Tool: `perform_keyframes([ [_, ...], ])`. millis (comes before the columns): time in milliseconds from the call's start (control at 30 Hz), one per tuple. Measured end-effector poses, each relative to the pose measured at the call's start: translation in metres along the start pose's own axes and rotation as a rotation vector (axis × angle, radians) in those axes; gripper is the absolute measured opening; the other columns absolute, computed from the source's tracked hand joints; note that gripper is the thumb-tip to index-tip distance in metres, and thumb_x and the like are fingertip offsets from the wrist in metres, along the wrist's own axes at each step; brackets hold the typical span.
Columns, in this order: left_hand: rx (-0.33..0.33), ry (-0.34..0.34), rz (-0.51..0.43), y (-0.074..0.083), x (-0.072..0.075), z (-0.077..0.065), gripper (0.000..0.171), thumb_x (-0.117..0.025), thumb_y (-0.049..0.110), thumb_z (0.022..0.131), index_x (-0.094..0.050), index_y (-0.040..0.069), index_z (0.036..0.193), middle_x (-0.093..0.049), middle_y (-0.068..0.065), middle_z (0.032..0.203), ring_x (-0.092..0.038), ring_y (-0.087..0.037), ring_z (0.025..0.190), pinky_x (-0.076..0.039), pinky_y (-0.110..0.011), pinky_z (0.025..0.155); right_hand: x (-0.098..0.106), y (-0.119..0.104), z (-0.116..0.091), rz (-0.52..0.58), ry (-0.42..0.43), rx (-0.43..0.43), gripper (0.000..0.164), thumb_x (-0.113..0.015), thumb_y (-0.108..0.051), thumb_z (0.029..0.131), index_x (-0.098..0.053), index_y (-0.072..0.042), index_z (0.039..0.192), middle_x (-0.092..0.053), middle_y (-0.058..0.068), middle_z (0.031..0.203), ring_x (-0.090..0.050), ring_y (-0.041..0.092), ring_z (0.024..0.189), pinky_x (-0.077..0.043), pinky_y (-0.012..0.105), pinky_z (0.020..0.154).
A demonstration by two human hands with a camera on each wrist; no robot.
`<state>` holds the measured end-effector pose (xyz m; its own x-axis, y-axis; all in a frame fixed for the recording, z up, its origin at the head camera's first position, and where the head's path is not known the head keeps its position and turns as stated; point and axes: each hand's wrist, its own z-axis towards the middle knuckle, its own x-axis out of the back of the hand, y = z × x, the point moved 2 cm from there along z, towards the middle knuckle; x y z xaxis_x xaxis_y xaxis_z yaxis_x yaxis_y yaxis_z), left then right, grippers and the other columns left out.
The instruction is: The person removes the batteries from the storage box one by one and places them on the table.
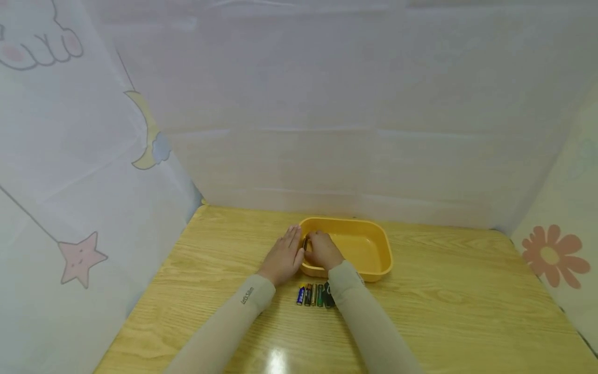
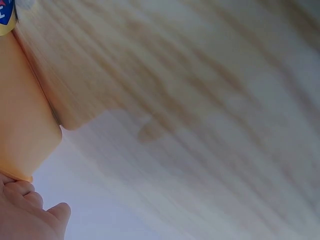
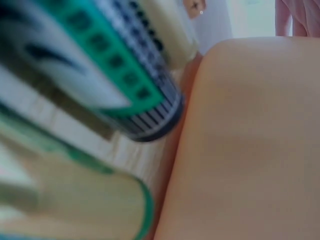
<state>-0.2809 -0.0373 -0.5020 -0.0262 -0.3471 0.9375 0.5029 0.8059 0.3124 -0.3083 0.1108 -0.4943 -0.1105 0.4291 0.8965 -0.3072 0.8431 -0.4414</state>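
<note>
A yellow plastic basin (image 1: 357, 275) stands on the table, and both hands are at its left end. My left hand (image 1: 282, 256) rests along the left rim with its fingers stretched out; in the left wrist view its fingertips are right at the rim. My right hand (image 1: 324, 250) reaches inside the basin, its fingers bent around a dark battery (image 1: 306, 243) by the left wall. Just in front of the basin several batteries stand side by side, among them a blue one (image 1: 300, 296), a black one (image 1: 308, 296) and a green one (image 1: 320, 296). The right sleeve partly covers the row's right end.
Wood-grain table (image 1: 467, 291) surface extends on both sides of the basin. Pale cloth (image 1: 327, 104) with printed figures hangs behind it and at the sides. In the right wrist view a green-and-white battery (image 3: 115, 70) looms large beside the basin's outer wall (image 3: 250, 135).
</note>
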Motion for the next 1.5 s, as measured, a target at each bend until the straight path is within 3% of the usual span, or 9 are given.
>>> perform_keyframes([
  [200, 0.001, 0.007, -0.004, 0.0, 0.0, 0.001, 0.061, -0.034, 0.029, 0.111, -0.014, 0.002, 0.162, -0.015, -0.012, 0.168, -0.011, -0.025, 0.156, -0.021, -0.05, 0.124, 0.002, 0.0, -0.001, 0.028, -0.008, -0.025, 0.036, -0.076, -0.017, 0.09, -0.064, 0.005, 0.115, -0.064, 0.023, 0.114, -0.062, 0.039, 0.108, -0.051, 0.051, 0.098],
  [433, -0.01, 0.027, -0.011, -0.003, -0.004, 0.0, 0.061, -0.034, 0.031, 0.111, -0.015, 0.003, 0.162, -0.016, -0.011, 0.168, -0.012, -0.025, 0.155, -0.024, -0.05, 0.123, 0.001, 0.001, -0.002, 0.075, 0.007, -0.052, 0.026, -0.079, -0.016, 0.087, -0.065, 0.002, 0.102, -0.063, 0.012, 0.095, -0.061, 0.029, 0.089, -0.054, 0.046, 0.083],
  [700, -0.014, 0.025, -0.02, -0.002, -0.003, 0.0, 0.062, -0.033, 0.032, 0.111, -0.015, 0.003, 0.162, -0.017, -0.012, 0.168, -0.013, -0.025, 0.155, -0.024, -0.051, 0.123, 0.004, 0.001, -0.004, 0.068, 0.026, -0.06, 0.024, -0.081, -0.017, 0.085, -0.066, 0.0, 0.093, -0.06, 0.009, 0.086, -0.058, 0.025, 0.08, -0.054, 0.043, 0.078],
  [933, -0.004, 0.008, -0.008, -0.002, -0.002, 0.0, 0.062, -0.033, 0.031, 0.11, -0.014, 0.003, 0.162, -0.015, -0.012, 0.168, -0.012, -0.025, 0.155, -0.023, -0.05, 0.123, 0.011, 0.001, -0.007, 0.072, 0.012, -0.081, 0.033, -0.082, -0.023, 0.086, -0.067, 0.003, 0.101, -0.064, 0.014, 0.097, -0.062, 0.028, 0.084, -0.056, 0.045, 0.08],
  [1500, 0.008, -0.016, 0.026, -0.001, -0.001, -0.001, 0.062, -0.028, 0.034, 0.11, -0.01, 0.004, 0.162, -0.012, -0.01, 0.169, -0.008, -0.022, 0.156, -0.022, -0.049, 0.123, 0.034, 0.003, -0.024, 0.15, 0.035, -0.076, 0.044, -0.083, -0.018, 0.084, -0.065, 0.007, 0.115, -0.067, 0.021, 0.115, -0.064, 0.034, 0.104, -0.054, 0.05, 0.091],
])
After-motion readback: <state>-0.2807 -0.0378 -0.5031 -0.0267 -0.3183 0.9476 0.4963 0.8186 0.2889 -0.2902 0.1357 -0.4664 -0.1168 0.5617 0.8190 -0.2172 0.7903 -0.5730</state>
